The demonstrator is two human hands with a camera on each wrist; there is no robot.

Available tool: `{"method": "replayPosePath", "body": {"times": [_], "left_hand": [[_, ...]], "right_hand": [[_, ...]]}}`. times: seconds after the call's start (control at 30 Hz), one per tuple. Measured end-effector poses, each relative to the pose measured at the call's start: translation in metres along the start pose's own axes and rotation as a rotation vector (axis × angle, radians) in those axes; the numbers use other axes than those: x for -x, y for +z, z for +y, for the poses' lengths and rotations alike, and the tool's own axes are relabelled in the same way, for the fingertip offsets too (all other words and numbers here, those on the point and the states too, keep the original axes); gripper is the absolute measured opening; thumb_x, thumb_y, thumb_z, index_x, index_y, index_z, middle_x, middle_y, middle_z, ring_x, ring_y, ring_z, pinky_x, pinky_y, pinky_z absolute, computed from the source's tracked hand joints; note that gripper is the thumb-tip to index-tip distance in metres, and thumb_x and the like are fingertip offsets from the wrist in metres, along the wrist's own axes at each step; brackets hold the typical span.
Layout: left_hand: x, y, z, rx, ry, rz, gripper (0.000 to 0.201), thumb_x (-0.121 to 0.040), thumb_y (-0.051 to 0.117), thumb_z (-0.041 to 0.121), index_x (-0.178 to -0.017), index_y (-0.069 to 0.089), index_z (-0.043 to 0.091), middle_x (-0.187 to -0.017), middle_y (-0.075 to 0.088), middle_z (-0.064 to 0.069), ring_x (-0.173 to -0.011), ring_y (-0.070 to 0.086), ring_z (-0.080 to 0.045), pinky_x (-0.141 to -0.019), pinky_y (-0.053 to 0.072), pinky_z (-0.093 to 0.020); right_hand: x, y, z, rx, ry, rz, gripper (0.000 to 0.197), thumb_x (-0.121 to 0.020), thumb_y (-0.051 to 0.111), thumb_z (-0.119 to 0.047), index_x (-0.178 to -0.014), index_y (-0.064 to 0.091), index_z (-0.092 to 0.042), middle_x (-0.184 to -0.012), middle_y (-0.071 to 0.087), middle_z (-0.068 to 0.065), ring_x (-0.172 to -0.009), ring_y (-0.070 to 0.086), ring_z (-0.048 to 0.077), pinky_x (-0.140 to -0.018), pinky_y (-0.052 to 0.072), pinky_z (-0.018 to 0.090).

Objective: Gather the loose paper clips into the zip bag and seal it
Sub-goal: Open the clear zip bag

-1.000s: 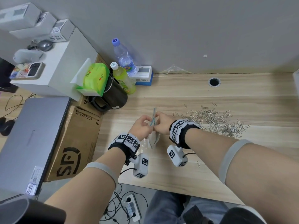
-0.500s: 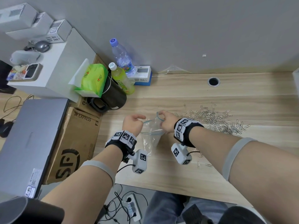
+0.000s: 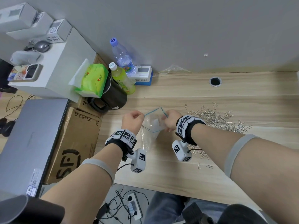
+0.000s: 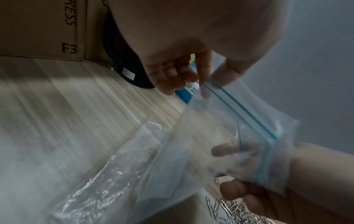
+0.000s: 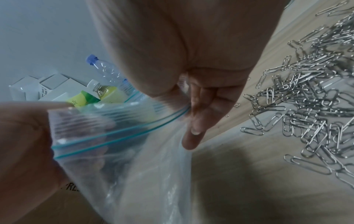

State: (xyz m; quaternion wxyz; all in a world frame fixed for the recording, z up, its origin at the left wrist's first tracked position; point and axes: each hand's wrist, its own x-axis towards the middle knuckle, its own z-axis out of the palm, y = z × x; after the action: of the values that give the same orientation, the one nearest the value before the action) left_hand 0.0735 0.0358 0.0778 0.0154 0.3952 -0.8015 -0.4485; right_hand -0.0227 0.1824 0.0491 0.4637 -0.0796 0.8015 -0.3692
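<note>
Fingers [image 4: 205, 84] of both hands pinch the zip bag [image 3: 151, 126] by its mouth, holding it open above the desk [image 3: 178, 172].

The left hand [image 3: 131, 122] grips the left end of the blue zip strip between thumb and forefinger, its other fingers curled in; the right hand [image 3: 170, 121] pinches the right end, with some fingers behind the clear plastic. The two zip lines stand apart, so the mouth gapes. The bag hangs down and its crumpled lower part rests on the desk between the wrists; I cannot tell whether anything is inside. The clips [image 3: 216, 117] lie in a loose silver heap on the desk just right of the right hand, with a few strays nearer the front edge. A dark mug [image 3: 113, 96] and two bottles [image 3: 123, 59] stand behind the left hand.
</note>
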Motion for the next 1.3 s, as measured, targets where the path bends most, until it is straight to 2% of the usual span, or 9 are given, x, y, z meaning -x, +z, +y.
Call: {"method": "replayPosePath", "body": {"times": [0.17, 0.33, 0.47, 0.63, 0.8, 0.97, 1.1, 1.2, 1.3], "left_hand": [[0.003, 0.005, 0.007, 0.121, -0.093, -0.201, 0.053, -0.059, 0.066, 0.063, -0.094, 0.070, 0.023, -0.089, 0.063, 0.005, -0.086, 0.058, -0.013, -0.085, 0.048, -0.033], [0.000, 0.006, 0.005, 0.079, -0.085, -0.344, 0.048, -0.066, 0.058, 0.042, -0.112, 0.064, 0.028, -0.121, 0.060, 0.004, -0.118, 0.052, -0.018, -0.097, 0.040, -0.032], [0.000, 0.009, 0.002, -0.362, 0.233, -0.461, 0.104, -0.057, 0.073, 0.037, -0.150, 0.031, 0.016, -0.149, 0.034, 0.001, -0.138, 0.033, -0.014, -0.111, 0.029, -0.027], [-0.006, 0.013, 0.010, -0.580, 0.435, -0.494, 0.152, -0.043, 0.092, 0.056, -0.157, 0.001, 0.017, -0.164, 0.005, 0.003, -0.151, 0.003, -0.012, -0.122, 0.011, -0.031], [-0.016, 0.019, 0.015, -0.613, 0.515, -0.458, 0.136, -0.040, 0.091, 0.059, -0.152, 0.022, 0.021, -0.152, 0.034, 0.000, -0.143, 0.028, -0.020, -0.118, 0.026, -0.040], [-0.018, 0.020, 0.018, -0.574, 0.511, -0.436, 0.116, -0.041, 0.079, 0.071, -0.138, 0.039, 0.020, -0.123, 0.053, 0.005, -0.118, 0.046, -0.017, -0.104, 0.039, -0.036], [-0.020, 0.021, 0.011, -0.589, 0.479, -0.391, 0.103, -0.046, 0.082, 0.064, -0.131, 0.043, 0.021, -0.109, 0.053, 0.005, -0.106, 0.048, -0.016, -0.096, 0.042, -0.034], [-0.020, 0.021, 0.008, -0.610, 0.468, -0.367, 0.090, -0.056, 0.086, 0.049, -0.128, 0.045, 0.018, -0.102, 0.052, 0.003, -0.101, 0.048, -0.018, -0.092, 0.042, -0.034], [-0.021, 0.019, 0.007, -0.640, 0.456, -0.360, 0.078, -0.064, 0.084, 0.041, -0.127, 0.045, 0.016, -0.098, 0.050, 0.002, -0.099, 0.046, -0.019, -0.091, 0.042, -0.035]], "right_hand": [[-0.006, 0.000, 0.002, -0.061, 0.010, 0.036, 0.032, -0.080, 0.040, -0.003, -0.087, 0.066, -0.020, -0.090, 0.072, 0.010, -0.086, 0.071, 0.031, -0.084, 0.059, 0.045], [-0.018, -0.003, 0.007, -0.218, 0.019, -0.023, 0.034, -0.074, 0.035, 0.002, -0.079, 0.064, -0.016, -0.076, 0.069, 0.011, -0.073, 0.066, 0.032, -0.072, 0.055, 0.042], [-0.009, -0.012, 0.002, -0.322, 0.037, -0.115, 0.037, -0.078, 0.027, 0.007, -0.085, 0.055, -0.015, -0.064, 0.060, 0.007, -0.047, 0.056, 0.022, -0.046, 0.042, 0.027], [-0.005, -0.021, -0.001, -0.315, -0.016, -0.177, 0.028, -0.090, 0.037, 0.012, -0.085, 0.055, -0.009, -0.064, 0.063, 0.005, -0.050, 0.060, 0.021, -0.051, 0.051, 0.033], [-0.004, -0.026, 0.002, -0.322, -0.004, -0.206, 0.031, -0.089, 0.037, 0.015, -0.105, 0.056, -0.003, -0.062, 0.059, 0.007, -0.041, 0.058, 0.016, -0.047, 0.052, 0.028], [-0.021, -0.022, 0.014, -0.192, 0.008, -0.152, 0.036, -0.063, 0.058, -0.002, -0.099, 0.059, -0.008, -0.074, 0.068, 0.016, -0.067, 0.068, 0.034, -0.081, 0.056, 0.060], [-0.002, -0.031, 0.005, -0.062, -0.070, 0.056, 0.027, -0.070, 0.065, 0.002, -0.076, 0.047, -0.016, -0.071, 0.059, 0.002, -0.061, 0.058, 0.015, -0.054, 0.049, 0.020], [-0.006, -0.027, 0.012, -0.084, -0.189, 0.126, 0.041, -0.073, 0.063, 0.007, -0.061, 0.035, -0.020, -0.072, 0.065, 0.009, -0.054, 0.056, 0.013, -0.057, 0.050, 0.028], [-0.009, -0.027, 0.016, -0.018, -0.227, 0.045, 0.031, -0.071, 0.064, 0.005, -0.058, 0.049, -0.019, -0.065, 0.060, 0.005, -0.056, 0.055, 0.019, -0.061, 0.051, 0.032]]}}
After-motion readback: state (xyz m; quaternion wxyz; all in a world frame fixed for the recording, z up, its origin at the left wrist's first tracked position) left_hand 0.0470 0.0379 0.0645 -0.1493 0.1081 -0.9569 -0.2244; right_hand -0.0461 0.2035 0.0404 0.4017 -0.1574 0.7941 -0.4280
